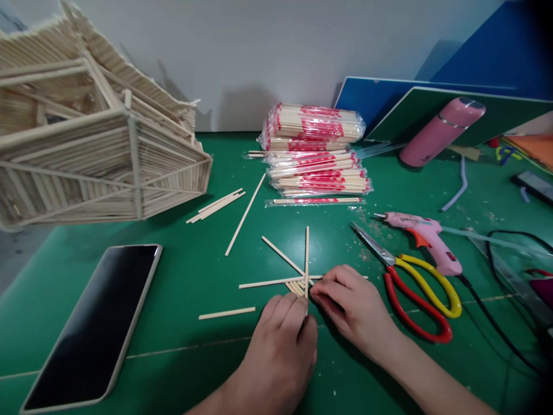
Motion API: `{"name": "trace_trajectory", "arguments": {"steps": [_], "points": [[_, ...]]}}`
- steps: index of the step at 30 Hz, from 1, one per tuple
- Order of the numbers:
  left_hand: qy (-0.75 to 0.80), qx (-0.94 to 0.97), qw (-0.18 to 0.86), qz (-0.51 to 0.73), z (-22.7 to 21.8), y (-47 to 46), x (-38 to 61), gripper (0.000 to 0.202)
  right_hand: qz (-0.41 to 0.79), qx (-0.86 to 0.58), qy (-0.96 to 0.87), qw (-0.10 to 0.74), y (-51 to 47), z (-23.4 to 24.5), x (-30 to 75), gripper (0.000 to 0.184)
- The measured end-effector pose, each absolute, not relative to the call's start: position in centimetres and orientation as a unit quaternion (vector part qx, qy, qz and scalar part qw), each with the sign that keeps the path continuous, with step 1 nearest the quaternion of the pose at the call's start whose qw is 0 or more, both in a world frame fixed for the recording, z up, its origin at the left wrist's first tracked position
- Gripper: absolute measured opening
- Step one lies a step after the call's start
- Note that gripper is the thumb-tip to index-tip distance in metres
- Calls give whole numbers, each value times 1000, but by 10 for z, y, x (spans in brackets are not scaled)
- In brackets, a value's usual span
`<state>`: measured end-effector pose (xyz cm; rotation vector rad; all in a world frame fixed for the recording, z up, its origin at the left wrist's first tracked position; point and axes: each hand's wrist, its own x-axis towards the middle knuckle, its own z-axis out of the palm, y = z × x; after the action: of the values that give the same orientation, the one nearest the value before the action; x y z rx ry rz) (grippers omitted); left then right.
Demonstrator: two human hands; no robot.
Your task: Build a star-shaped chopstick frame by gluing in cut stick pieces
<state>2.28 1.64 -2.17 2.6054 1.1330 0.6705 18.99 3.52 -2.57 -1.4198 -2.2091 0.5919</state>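
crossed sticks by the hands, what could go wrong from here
The crossed sticks might shift if the left hand or right hand nudges them; whether they are glued cannot be told. The scissors lie close beside the right hand, so it could knock them. The glue gun lies on its side just past the scissors; if hot, it could burn a reaching hand.

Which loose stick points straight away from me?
The stick whose near end is at your left hand; the other loose sticks lie slanted or nearly sideways.
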Motion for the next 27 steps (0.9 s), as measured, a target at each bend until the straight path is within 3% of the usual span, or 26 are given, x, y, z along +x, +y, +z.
{"name": "trace_trajectory", "arguments": {"steps": [22,27], "points": [[410,872,91,250,-23,21,23,18,221,-557,-761,248,37,-24,186,10],[458,852,63,245,-19,30,20,28,224,-564,-760,235,37,-23,185,10]]}}
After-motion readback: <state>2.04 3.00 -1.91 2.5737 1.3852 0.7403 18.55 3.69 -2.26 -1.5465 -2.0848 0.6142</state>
